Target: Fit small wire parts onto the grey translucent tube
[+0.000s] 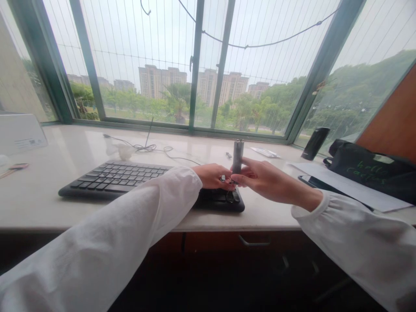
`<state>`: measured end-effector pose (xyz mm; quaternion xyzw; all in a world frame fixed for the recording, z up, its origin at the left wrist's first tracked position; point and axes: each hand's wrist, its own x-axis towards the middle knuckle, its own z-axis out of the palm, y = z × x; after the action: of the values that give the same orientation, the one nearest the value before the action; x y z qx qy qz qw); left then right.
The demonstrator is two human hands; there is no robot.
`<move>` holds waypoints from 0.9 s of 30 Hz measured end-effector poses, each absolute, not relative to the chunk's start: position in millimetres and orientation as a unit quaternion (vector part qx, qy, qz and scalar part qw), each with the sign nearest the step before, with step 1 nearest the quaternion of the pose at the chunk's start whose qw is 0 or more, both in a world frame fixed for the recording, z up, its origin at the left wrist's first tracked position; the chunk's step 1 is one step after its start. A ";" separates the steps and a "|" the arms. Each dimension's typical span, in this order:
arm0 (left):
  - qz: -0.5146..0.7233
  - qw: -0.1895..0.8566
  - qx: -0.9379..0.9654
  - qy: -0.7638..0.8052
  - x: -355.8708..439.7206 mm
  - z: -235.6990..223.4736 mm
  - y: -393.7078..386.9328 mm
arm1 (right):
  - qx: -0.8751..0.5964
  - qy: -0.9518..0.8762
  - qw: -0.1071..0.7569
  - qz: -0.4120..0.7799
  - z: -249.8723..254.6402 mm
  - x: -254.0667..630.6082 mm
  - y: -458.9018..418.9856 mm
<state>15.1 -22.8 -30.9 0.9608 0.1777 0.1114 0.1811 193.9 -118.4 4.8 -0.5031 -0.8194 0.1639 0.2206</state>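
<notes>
Just above the keyboard's edge (221,207), hands (211,175) (266,182) flank a cylinder (238,156).

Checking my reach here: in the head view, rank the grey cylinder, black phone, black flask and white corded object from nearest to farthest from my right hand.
From your right hand:
1. Grey cylinder: upright, just left of it.
2. Black phone: to the right, flat on the desk.
3. Black flask: right, by the window.
4. White corded object: far left, behind the keyboard.
</notes>
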 end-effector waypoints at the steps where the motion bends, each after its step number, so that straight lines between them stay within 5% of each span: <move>1: 0.111 0.179 0.960 0.186 15.5 -31.0 -23.3 | -0.506 -0.822 0.217 0.146 5.7 191.6 -120.1; 12: 0.109 0.184 0.960 0.180 21.4 -36.0 -18.8 | -0.556 -0.800 0.220 0.041 8.0 182.3 -128.5; 27: 0.063 0.153 0.962 0.218 3.0 -14.9 -34.4 | -0.512 -0.799 0.276 0.154 -8.9 196.8 -123.9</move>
<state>3.0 -34.4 -14.9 0.9618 0.2178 0.0631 0.1535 196.8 -123.9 -8.9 -0.5118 -0.7989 0.1536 0.2761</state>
